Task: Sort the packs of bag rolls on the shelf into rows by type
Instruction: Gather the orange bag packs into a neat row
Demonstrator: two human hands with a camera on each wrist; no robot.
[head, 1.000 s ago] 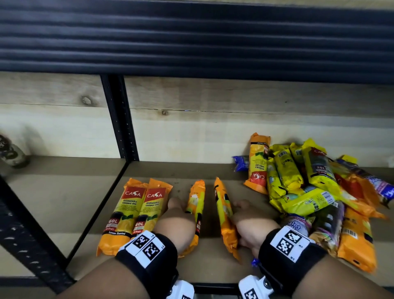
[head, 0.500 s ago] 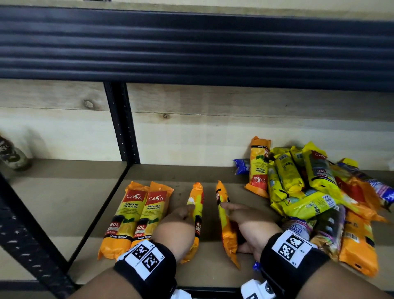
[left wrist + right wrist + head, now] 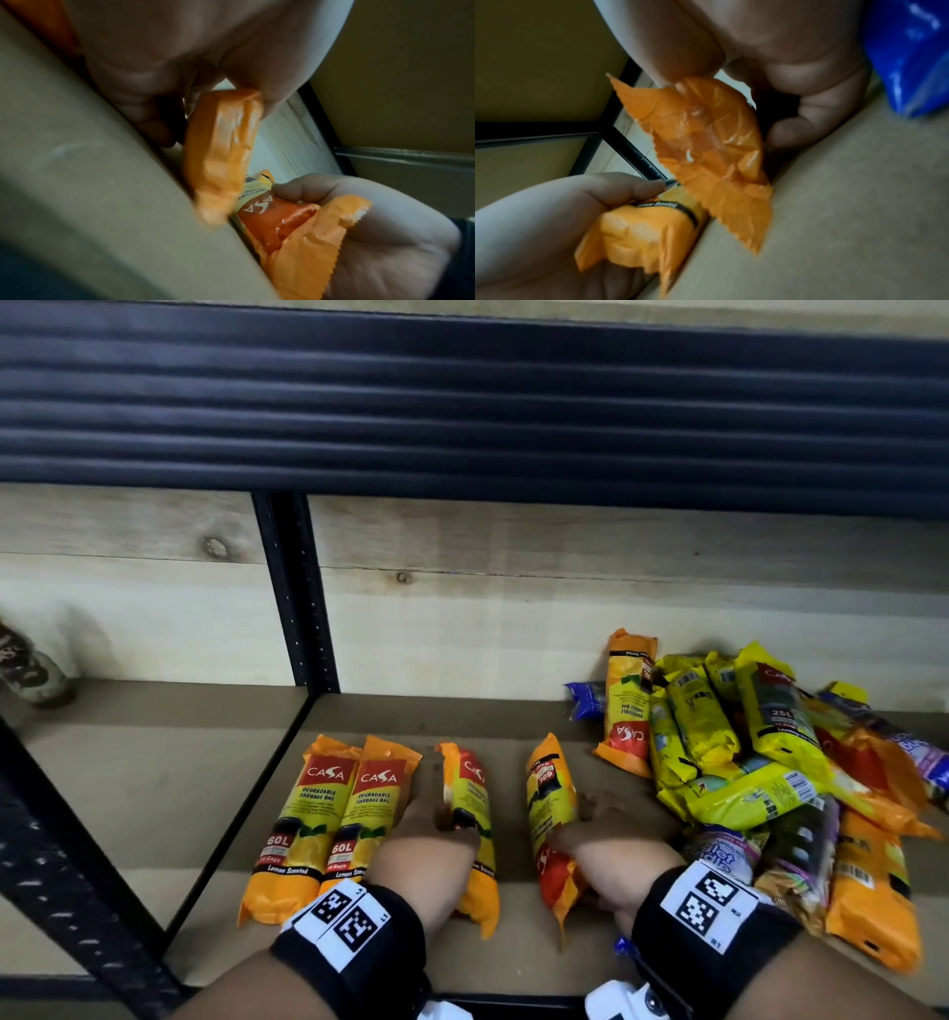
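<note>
Two orange CASA 60L packs (image 3: 308, 824) (image 3: 365, 819) lie flat side by side at the left of the shelf board (image 3: 513, 963). Just to their right, my left hand (image 3: 436, 819) grips a third orange pack (image 3: 470, 806), thumb and fingers curled round it (image 3: 221, 152). My right hand (image 3: 580, 819) holds a fourth orange pack (image 3: 552, 809) by its lower half, red end towards me; its crinkled end (image 3: 706, 152) fills the right wrist view. Both packs rest on the board, tilted on their sides, a gap between them.
A mixed pile of yellow, orange and blue packs (image 3: 760, 762) covers the right of the shelf, close to my right wrist. A blue pack (image 3: 906, 56) lies by my right palm. A black upright post (image 3: 298, 608) divides the shelf; a bottle (image 3: 25, 670) stands far left.
Both held packs have turned from standing on edge to leaning more face-up. The right one has moved a little further right, which widens the gap.
</note>
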